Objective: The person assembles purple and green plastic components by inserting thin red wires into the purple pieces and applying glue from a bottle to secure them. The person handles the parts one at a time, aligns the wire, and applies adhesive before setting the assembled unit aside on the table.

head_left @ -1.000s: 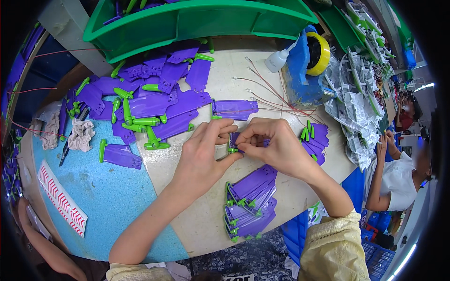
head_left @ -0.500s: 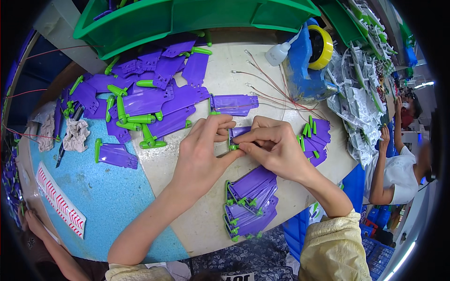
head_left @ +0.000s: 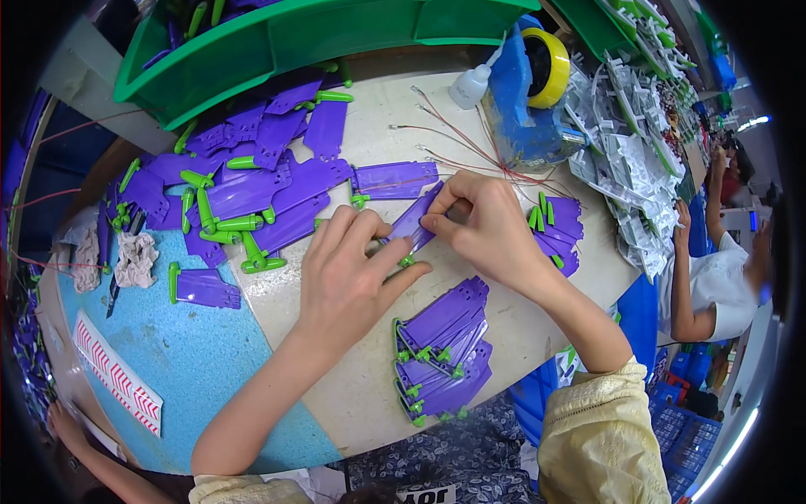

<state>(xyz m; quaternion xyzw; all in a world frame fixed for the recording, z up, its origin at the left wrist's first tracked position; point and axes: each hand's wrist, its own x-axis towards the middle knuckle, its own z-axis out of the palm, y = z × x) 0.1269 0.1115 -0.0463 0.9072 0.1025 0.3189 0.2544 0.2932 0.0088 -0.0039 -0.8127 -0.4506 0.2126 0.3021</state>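
Note:
Between my hands is a flat purple plastic piece (head_left: 415, 225) with a bright green end, tilted so that its far end points up and right. My right hand (head_left: 489, 225) pinches it along its right edge, thumb against fingertips. My left hand (head_left: 348, 267) curls its fingers about the green end, with its thumb alongside; the fingers partly hide that end. Just beyond lies another purple piece (head_left: 395, 180) with a thin wire across it. Nearer me sits a stack of similar green-ended pieces (head_left: 445, 349), overlapping like a fan.
A heap of purple pieces (head_left: 252, 189) lies left, below a green bin (head_left: 336, 34). Wires with small tips (head_left: 457, 134), a squeeze bottle (head_left: 468, 87) and a blue tape dispenser (head_left: 525, 126) stand far right, beside piled grey-white parts (head_left: 630, 168). Another person (head_left: 714, 286) is at right.
The purple piece has turned from mostly hidden between my hands to a slanted position. My right hand has shifted slightly up along it, and my left thumb and fingers have spread a little. The view has shifted slightly.

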